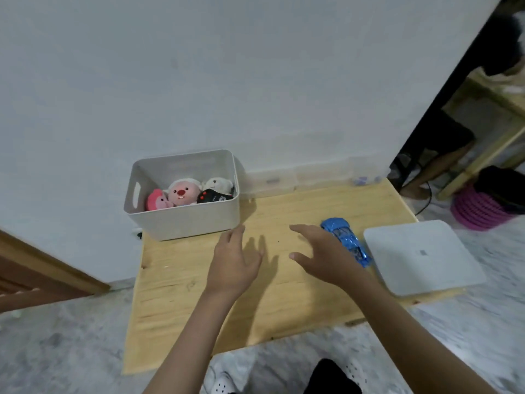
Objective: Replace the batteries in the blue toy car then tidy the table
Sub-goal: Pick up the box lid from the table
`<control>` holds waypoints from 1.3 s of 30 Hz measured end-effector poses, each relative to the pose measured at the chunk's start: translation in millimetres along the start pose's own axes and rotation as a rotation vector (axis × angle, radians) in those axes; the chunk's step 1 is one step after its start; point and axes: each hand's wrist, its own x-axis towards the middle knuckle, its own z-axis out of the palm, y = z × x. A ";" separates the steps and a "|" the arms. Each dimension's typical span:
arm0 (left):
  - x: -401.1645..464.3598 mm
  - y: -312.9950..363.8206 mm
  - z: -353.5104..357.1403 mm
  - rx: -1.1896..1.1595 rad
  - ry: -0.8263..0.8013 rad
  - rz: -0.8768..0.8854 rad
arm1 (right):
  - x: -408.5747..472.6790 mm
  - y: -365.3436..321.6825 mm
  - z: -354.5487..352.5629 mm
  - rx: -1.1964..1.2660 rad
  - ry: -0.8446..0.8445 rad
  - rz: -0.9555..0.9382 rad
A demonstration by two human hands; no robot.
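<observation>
Hands are hovering over the table [181, 282] with fingers spread and gripping nothing, the right hand [321, 254] just beside the car [345, 240] lying near the scale [420, 255], the left hand [235, 257] idling; advisable: grasp the body across its sides before inverting.

Both hands hover over a wooden worktop [176, 294], fingers relaxed and spread, holding nothing: the left hand [234, 261] near the middle, the right hand [321, 255] just beside a blue toy car [348, 240]. A white bin [184, 220] holding plush toys [181, 193] stands at the far left, and a flat white lid [423, 257] lies at the right edge.
</observation>
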 end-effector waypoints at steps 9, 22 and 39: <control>-20.9 155.8 178.8 -0.113 -0.155 -0.059 | -67.0 211.8 -95.4 -0.075 0.016 0.253; -23.1 225.1 333.4 0.158 -0.382 -0.419 | -77.9 384.3 -129.0 0.093 -0.173 0.612; 23.2 194.8 162.5 -0.029 0.227 -0.340 | -17.5 204.7 -172.7 0.053 0.060 0.111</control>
